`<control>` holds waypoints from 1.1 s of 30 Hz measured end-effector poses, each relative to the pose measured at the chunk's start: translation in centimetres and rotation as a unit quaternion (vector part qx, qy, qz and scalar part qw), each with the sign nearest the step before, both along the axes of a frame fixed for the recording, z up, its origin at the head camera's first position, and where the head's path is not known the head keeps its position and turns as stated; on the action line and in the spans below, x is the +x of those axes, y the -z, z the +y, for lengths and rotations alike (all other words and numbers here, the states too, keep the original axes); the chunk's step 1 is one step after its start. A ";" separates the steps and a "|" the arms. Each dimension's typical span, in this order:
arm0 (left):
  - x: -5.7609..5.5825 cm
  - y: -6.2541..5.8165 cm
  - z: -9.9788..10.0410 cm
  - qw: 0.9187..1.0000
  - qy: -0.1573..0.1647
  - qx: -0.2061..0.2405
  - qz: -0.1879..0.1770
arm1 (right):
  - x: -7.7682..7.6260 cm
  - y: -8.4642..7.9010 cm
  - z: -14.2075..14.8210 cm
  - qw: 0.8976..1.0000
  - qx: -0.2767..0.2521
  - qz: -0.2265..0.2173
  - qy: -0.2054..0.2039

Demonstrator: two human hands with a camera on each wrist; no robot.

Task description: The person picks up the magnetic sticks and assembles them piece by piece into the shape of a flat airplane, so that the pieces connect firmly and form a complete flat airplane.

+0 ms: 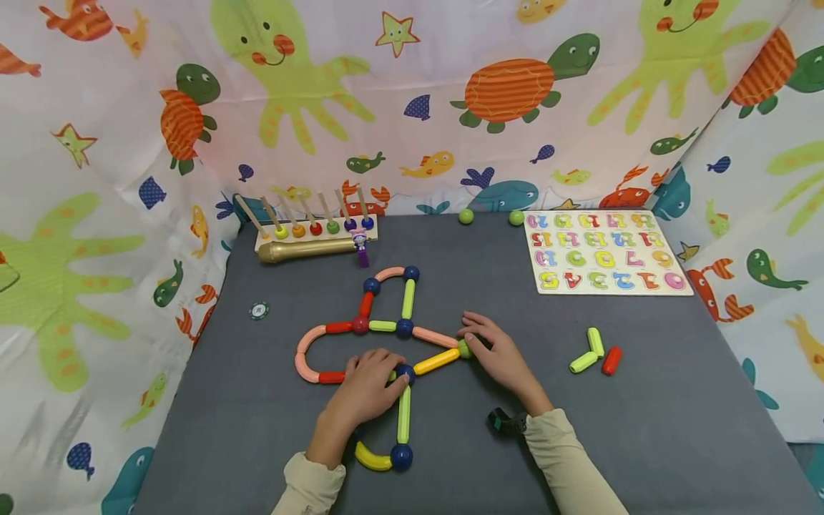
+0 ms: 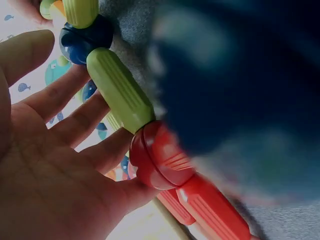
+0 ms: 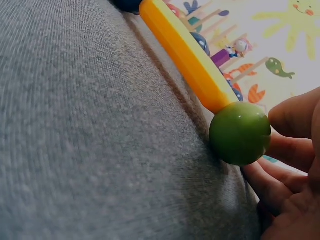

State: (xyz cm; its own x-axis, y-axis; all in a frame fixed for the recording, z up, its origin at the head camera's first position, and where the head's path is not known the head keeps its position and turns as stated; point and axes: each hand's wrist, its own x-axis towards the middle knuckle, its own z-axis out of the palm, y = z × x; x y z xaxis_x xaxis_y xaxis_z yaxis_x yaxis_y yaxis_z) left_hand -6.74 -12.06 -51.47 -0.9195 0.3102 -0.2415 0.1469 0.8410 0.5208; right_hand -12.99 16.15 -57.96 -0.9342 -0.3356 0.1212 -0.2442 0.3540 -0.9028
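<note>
A flat figure of toy building sticks and balls lies on the grey table. My left hand [image 1: 370, 386] rests over its lower part, fingers fairly straight against the green stick [image 2: 120, 90] and red ball [image 2: 162, 155]. Its thumb lies by the blue ball [image 1: 405, 372]. On the right, my right hand [image 1: 502, 361] pinches the green ball [image 3: 240, 134], where the yellow stick [image 1: 436, 362] and pink stick [image 1: 435, 337] meet. Below the left hand, a green stick [image 1: 403, 415] runs to a blue ball [image 1: 401, 456] and a curved yellow piece [image 1: 371, 458]. A dark blue blur covers much of the left wrist view.
Loose green sticks [image 1: 584, 362] and a red stick [image 1: 612, 361] lie at right. A number board [image 1: 539, 275] and green balls [image 1: 466, 216] stand behind. At back left are a peg rack [image 1: 262, 238], a gold rod [image 1: 309, 249] and a figurine [image 1: 360, 247]; nearer lies a chip [image 1: 259, 310].
</note>
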 end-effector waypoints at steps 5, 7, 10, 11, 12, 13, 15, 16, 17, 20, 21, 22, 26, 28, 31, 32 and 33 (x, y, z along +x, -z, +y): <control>0.2 0.2 0.1 1.000 -0.003 -0.004 0.002 | 0.1 -0.1 0.2 1.000 -0.011 -0.004 0.003; 0.2 0.2 0.1 1.000 -0.004 -0.006 0.002 | 0.1 -0.1 0.2 1.000 -0.014 -0.004 0.004; 0.2 0.2 0.2 1.000 -0.003 -0.007 0.000 | 0.2 -0.1 0.2 1.000 -0.014 -0.004 0.010; 0.2 0.1 0.2 1.000 -0.002 -0.006 -0.001 | 0.2 0.0 0.2 1.000 -0.014 -0.004 0.013; 0.2 0.1 0.2 1.000 -0.003 -0.004 -0.001 | 0.2 0.0 0.1 1.000 -0.014 -0.005 0.015; 0.2 0.1 0.1 1.000 -0.004 -0.002 -0.002 | 0.2 0.1 0.1 1.000 -0.014 -0.005 0.018; 0.1 0.1 -0.1 1.000 -0.011 0.002 0.000 | 0.2 0.2 0.2 1.000 -0.016 -0.005 0.022; 0.1 0.0 -0.2 1.000 -0.018 0.007 0.004 | 0.2 0.2 0.2 1.000 -0.018 -0.006 0.024; 0.1 -0.1 -0.5 0.999 -0.028 0.013 0.012 | 0.2 0.3 0.2 0.999 -0.021 -0.006 0.026; 0.2 -0.7 -1.9 0.995 -0.069 0.044 0.050 | 0.2 0.4 0.2 0.999 -0.039 -0.010 0.032; 0.3 -0.9 -2.5 0.992 -0.084 0.060 0.065 | 0.3 0.3 0.2 0.998 -0.046 -0.012 0.034; 0.4 -1.2 -3.1 0.989 -0.099 0.075 0.081 | 0.3 0.3 0.2 0.998 -0.053 -0.014 0.037; 0.8 -1.9 -5.6 0.975 -0.152 0.111 0.115 | 0.2 0.2 0.6 0.995 -0.083 -0.032 0.049; 0.9 -2.1 -6.5 0.974 -0.165 0.111 0.110 | 0.2 0.2 0.9 0.992 -0.100 -0.044 0.056; 0.5 -2.3 -7.2 0.978 -0.162 0.102 0.090 | 0.5 0.2 1.3 0.986 -0.132 -0.065 0.073; 0.3 -2.4 -7.4 0.979 -0.159 0.097 0.083 | 0.7 0.1 1.3 0.983 -0.149 -0.075 0.081; 0.1 -2.4 -7.6 0.980 -0.158 0.089 0.080 | 1.0 -0.1 1.3 0.978 -0.168 -0.087 0.090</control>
